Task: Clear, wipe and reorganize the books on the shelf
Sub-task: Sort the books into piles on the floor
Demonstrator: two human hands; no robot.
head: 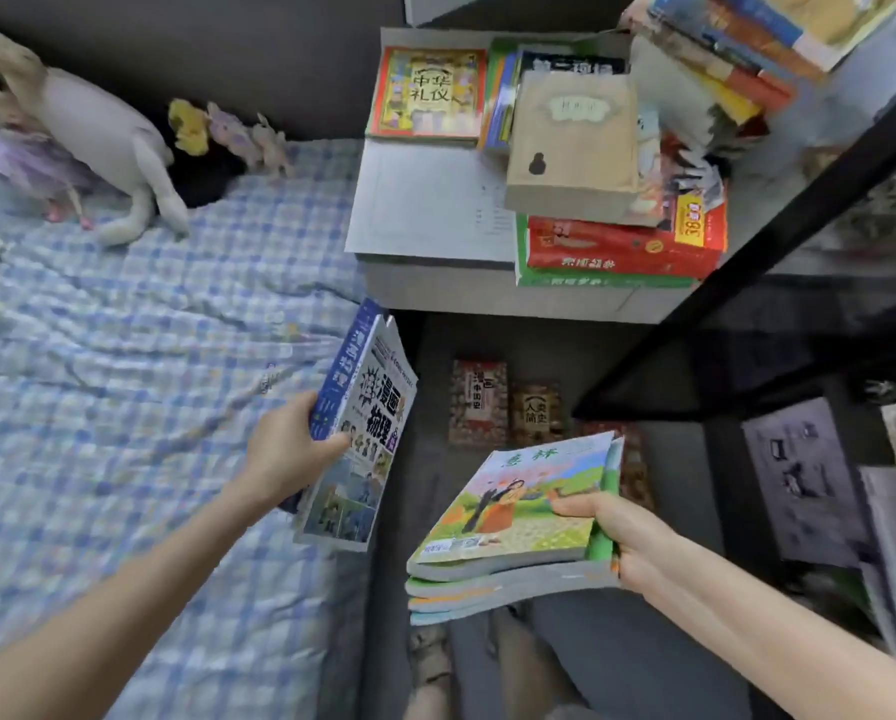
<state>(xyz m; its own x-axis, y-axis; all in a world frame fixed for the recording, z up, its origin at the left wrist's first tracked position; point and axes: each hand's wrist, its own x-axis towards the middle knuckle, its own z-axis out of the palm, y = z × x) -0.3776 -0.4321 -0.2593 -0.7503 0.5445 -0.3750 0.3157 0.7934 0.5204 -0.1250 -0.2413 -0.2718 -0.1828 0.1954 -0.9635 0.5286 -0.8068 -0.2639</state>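
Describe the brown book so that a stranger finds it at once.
Find the grey cabinet beside the checked bed. On its right side stands a pile of books; the brown book lies on top. Its cover alone is nearly plain.

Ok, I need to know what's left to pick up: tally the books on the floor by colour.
Reddish book: 1
Brown book: 1
Total: 2 in plain view; another reddish cover may be a third, mostly hidden behind the held stack.

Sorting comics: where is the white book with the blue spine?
Head view, left of centre: the left hand grips the white book over the edge of the blue checked bedsheet, beside the green-covered book stack.
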